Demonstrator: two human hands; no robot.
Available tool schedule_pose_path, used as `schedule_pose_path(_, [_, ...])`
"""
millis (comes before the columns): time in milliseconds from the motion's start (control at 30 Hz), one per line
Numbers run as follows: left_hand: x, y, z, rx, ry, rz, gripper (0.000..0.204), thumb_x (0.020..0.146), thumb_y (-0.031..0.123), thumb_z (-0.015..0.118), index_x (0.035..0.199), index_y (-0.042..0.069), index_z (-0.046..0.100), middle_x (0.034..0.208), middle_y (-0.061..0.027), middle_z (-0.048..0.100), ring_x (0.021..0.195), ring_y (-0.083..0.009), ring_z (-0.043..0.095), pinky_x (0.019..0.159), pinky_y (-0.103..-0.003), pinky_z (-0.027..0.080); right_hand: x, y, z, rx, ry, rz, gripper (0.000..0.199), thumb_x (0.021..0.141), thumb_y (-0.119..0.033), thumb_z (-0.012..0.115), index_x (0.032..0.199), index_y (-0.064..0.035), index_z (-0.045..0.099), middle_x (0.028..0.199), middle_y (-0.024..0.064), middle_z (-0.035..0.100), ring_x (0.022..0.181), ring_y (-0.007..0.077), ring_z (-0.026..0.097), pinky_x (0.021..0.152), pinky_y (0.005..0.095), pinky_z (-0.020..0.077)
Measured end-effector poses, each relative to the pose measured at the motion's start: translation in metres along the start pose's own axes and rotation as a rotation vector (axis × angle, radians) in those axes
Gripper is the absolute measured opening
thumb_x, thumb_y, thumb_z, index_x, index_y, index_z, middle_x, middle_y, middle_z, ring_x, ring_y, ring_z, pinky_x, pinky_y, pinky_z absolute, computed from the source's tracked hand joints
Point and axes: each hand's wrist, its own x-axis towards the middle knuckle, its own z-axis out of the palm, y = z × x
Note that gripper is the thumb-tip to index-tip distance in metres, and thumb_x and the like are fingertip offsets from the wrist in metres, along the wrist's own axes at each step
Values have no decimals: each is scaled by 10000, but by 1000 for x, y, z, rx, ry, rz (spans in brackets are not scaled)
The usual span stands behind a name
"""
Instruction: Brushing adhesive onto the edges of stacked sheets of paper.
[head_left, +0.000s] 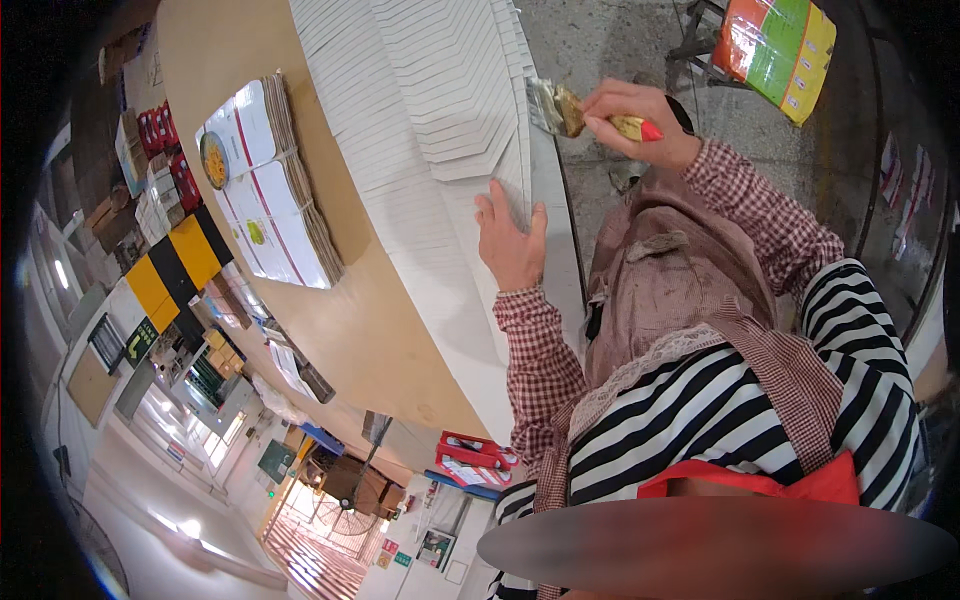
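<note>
My right hand [640,118] is closed around the handle of a flat brush [562,108], yellow with a red end. The brush head meets the edge of a fanned layer of white paper sheets [440,90], whose edges overlap in close steps along the table. Flat against the lower end of these sheets lies my left hand [512,240], fingers spread and holding nothing. Both forearms wear red checked sleeves.
On the tan tabletop [370,330] sits a tied stack of printed white bags [265,185]. A red box [475,460] is near the table's lower end. Beyond the table edge, a glossy multicoloured package [775,50] rests on a dark stand over the concrete floor [590,50].
</note>
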Motion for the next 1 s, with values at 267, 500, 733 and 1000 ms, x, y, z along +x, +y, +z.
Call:
schedule_pose_path(267, [-2, -2, 3, 40, 42, 30, 721, 822, 383, 623, 1391, 25, 363, 1356, -345, 373, 1219, -521, 393, 996, -473, 370, -5, -24, -4, 92, 14, 47, 49, 813, -31, 644, 811, -3, 605, 772, 89, 590, 676, 185, 581, 603, 280, 462])
schedule_pose_path(500, [-1, 4, 11, 69, 56, 35, 709, 848, 420, 593, 1383, 10, 375, 1340, -349, 393, 1236, -490, 395, 1015, -465, 346, -36, -28, 6, 130, -87, 134, 54, 802, -30, 648, 804, 2, 605, 746, 80, 582, 658, 182, 566, 595, 275, 449])
schedule_pose_path(733, [0, 13, 48, 235, 249, -23, 862, 787, 474, 641, 1430, 34, 274, 1411, -347, 261, 1280, -524, 274, 1037, -513, 305, -51, -50, -36, 266, 82, 228, 125, 862, -135, 650, 865, -16, 612, 835, 34, 605, 715, 110, 573, 615, 242, 463])
schedule_pose_path(1000, [-45, 9, 78, 318, 345, -213, 1036, 753, 578, 651, 1477, 55, 125, 1481, -330, 76, 1352, -517, 120, 1075, -595, 148, -64, -41, -68, 555, 167, 495, 128, 942, -170, 554, 977, -48, 573, 1163, 87, 575, 852, 109, 588, 767, 250, 503])
